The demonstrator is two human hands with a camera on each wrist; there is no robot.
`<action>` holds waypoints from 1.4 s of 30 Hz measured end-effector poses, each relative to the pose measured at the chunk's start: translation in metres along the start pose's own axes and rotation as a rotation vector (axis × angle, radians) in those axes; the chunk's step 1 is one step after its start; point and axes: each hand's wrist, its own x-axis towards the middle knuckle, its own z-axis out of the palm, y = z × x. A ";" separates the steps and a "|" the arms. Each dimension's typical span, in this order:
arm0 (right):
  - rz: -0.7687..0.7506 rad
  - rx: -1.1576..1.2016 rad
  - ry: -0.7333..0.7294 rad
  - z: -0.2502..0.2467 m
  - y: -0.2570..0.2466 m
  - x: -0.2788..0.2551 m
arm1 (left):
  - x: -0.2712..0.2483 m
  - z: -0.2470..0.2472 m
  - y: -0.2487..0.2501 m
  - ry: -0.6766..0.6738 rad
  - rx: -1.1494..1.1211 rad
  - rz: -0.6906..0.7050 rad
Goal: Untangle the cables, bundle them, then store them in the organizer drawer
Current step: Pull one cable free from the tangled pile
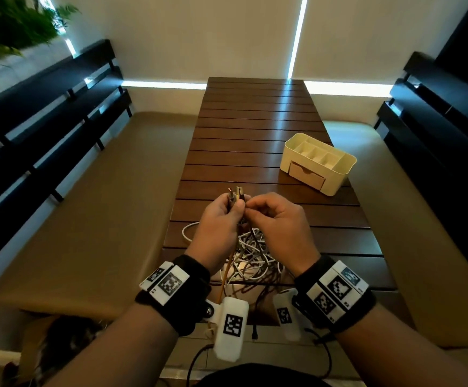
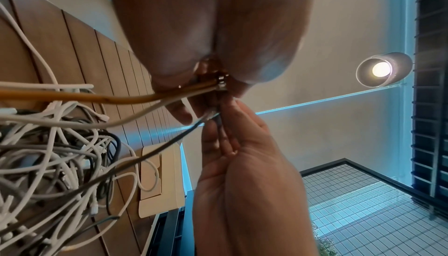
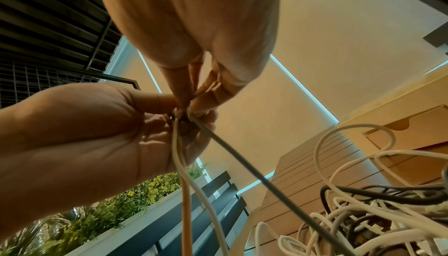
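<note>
— Head view, centre of frame: connector ends (image 1: 236, 194) of several cables gathered upright, gripped in the left hand (image 1: 218, 219). Fingers and thumb curled round the gathered ends.

— Right hand?

— Right hand (image 1: 276, 219) touching the left, just right of centre. Fingertips pinching a dark cable (image 3: 254, 168) close to its end, as shown in the right wrist view. Orange cable (image 2: 116, 98) and a white one trailing from the left-hand grip down to the pile.

— Condition of the pile?

— Cable tangle (image 1: 255, 261) lying on the slatted table (image 1: 255, 121), lower centre, below and between the wrists. White, grey and dark strands looped through one another. One white loop straying to the left of the pile. Some leads hanging past the near table edge.

— Organizer?

— Cream organizer (image 1: 320, 162) standing right of centre, well apart from the hands. Drawer (image 1: 307, 175) in its front fully pushed in. Top compartments appearing bare.

— Progress, as judged?

— Early stage. Ends collected only; no cable seen freed and laid apart. No bundle formed, no tie visible. Nothing stored. Remaining: drawing each lead clear of the tangle, coiling, opening the drawer, placing inside.

— Hazard?

— Probable tightening of knots if pulled hard by the ends.
</note>
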 end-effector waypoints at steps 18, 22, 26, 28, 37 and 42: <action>0.097 0.033 -0.217 0.015 0.013 -0.014 | 0.001 -0.006 0.038 -0.041 -0.014 0.241; 0.069 -0.022 -0.212 0.012 0.014 -0.008 | -0.002 -0.012 0.052 -0.039 -0.232 0.230; 0.202 -0.084 -0.282 0.003 0.032 -0.006 | 0.003 -0.026 0.060 0.045 -0.302 0.239; 0.238 -0.099 -0.279 0.000 0.036 -0.003 | 0.006 -0.034 0.054 0.051 -0.229 0.229; -0.044 0.000 -0.230 -0.010 -0.035 0.033 | 0.004 -0.038 0.037 -0.167 0.338 0.208; 0.001 -0.023 -0.250 -0.010 -0.016 0.024 | 0.004 -0.041 0.049 -0.188 0.479 0.271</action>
